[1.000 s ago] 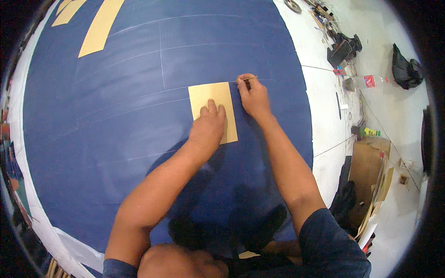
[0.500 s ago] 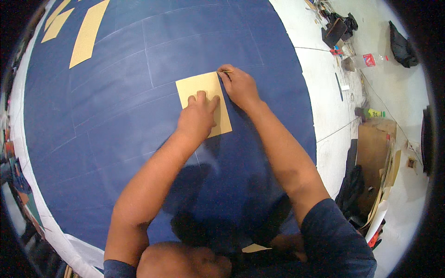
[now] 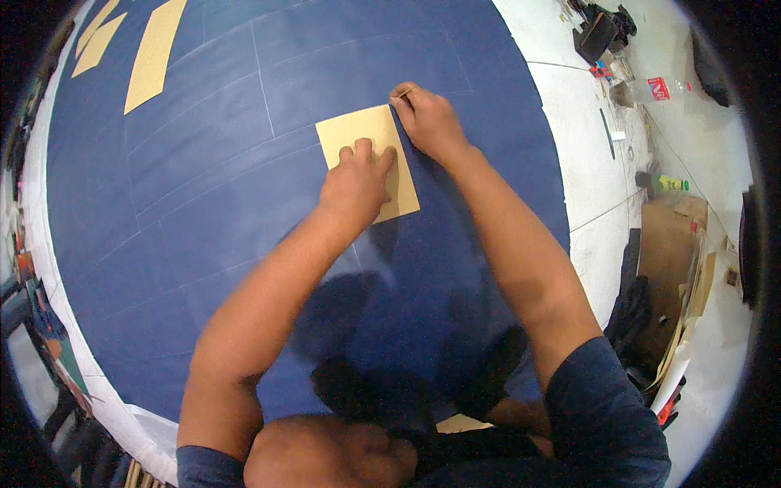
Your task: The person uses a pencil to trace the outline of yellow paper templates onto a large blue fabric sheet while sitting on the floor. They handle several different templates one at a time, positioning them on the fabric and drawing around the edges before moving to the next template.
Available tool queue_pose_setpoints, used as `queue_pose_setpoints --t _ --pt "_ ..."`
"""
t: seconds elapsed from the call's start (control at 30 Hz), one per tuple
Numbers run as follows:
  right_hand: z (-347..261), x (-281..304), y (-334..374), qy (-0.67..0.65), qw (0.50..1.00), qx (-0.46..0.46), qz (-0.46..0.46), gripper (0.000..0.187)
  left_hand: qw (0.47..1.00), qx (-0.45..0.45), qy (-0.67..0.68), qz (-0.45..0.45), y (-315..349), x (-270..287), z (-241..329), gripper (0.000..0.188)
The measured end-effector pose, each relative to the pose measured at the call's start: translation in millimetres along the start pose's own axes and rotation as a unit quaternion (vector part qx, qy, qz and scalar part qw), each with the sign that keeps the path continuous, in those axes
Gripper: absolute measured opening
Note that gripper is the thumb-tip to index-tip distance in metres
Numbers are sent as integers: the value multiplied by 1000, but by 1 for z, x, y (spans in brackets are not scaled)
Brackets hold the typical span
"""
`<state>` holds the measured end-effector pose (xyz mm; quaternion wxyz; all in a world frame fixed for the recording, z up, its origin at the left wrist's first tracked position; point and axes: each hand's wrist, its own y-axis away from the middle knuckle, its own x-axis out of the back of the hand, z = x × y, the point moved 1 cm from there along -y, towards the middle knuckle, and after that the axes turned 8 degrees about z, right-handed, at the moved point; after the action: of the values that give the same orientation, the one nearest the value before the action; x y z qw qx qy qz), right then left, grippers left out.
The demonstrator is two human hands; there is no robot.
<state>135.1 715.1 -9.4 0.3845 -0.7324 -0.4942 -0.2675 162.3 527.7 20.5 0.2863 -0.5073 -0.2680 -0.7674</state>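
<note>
A tan card template (image 3: 358, 134) lies flat on a large dark blue cloth (image 3: 203, 203) marked with pale chalk lines. My left hand (image 3: 355, 183) presses down on the template's lower half, fingers together. My right hand (image 3: 427, 122) sits at the template's upper right corner, pinched on a small piece of chalk (image 3: 399, 95) whose tip touches the cloth by the card's edge.
Several long tan card strips (image 3: 150, 53) lie at the cloth's far left. To the right is a white floor with a plastic bottle (image 3: 655, 88), a green bottle (image 3: 663, 182), a dark bag (image 3: 598, 32) and cardboard boxes (image 3: 671, 236).
The view has shifted, so the template and both hands sit a little lower and to the right of half a second ago. Both hands keep their places on the template.
</note>
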Motion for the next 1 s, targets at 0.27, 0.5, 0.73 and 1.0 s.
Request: queue_pose_setpoints --t 0.27,0.5,0.73,1.0 --pt "-19 23 55 29 995 -34 -88 23 999 -18 -16 -43 -7 0 -6 79" --pt "-31 56 144 -1 995 -48 -87 22 999 -26 -41 -23 -11 1 -7 76" --pt "-34 64 152 20 991 -80 -103 21 997 -53 -44 -21 -17 2 -14 76" --pt "-42 68 155 -39 989 -107 -90 20 997 -50 -54 -33 -11 9 -14 77"
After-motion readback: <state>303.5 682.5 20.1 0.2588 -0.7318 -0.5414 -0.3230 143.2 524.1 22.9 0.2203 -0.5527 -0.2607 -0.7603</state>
